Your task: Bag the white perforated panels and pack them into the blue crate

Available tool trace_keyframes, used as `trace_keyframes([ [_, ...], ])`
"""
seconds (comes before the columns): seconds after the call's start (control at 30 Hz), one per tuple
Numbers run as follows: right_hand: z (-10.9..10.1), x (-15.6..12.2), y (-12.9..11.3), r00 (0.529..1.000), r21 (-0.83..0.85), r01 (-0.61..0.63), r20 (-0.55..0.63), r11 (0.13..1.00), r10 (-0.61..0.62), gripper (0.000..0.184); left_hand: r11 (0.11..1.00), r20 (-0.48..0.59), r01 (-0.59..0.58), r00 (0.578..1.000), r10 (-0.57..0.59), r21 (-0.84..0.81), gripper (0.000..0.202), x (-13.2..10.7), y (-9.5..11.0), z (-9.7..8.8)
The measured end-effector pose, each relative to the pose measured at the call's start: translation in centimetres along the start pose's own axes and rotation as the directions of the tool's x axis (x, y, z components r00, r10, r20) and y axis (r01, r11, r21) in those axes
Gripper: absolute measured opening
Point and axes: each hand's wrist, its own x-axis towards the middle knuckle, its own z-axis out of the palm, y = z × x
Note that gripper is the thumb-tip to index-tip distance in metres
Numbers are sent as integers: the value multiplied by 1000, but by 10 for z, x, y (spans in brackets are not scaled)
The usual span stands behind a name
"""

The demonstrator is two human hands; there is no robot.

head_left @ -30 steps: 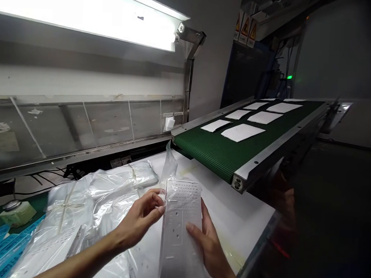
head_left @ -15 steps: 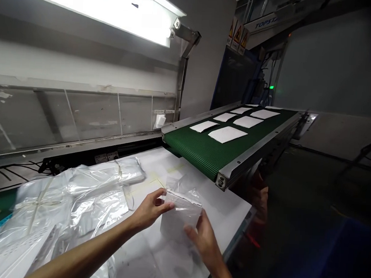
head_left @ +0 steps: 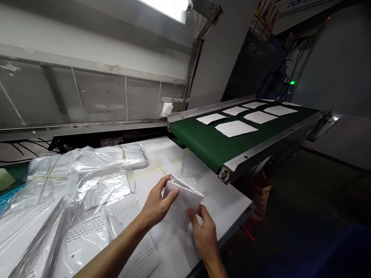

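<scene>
left hand, right hand: clamped on plastic-wrapped perforated white sheet | sheet: between both hands | above tabletop, right side

Only clear text: blue letters "TOPST…" on the white overhead sign, blurred and cut off at the frame edge, above the far end of the conveyor. Yellow triangle warning signs sit just below it, wording too small to read. Small labels on the clear panel left of the conveyor: unreadable.
</scene>
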Motion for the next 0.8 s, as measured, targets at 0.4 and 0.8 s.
trace_keyframes([
  [0.4, 5, 14, -15, 988, 53, -1, 156, 999, -7, 45, 977, 278, 110, 947, -159, 183, 48, -16, -20, -28],
  [0.8, 2, 3, 5, 989, 24, -10, 145, 1000, 6, 81, 979, 341, 178, 918, -200, 97, 43, -9, -42, -18],
])
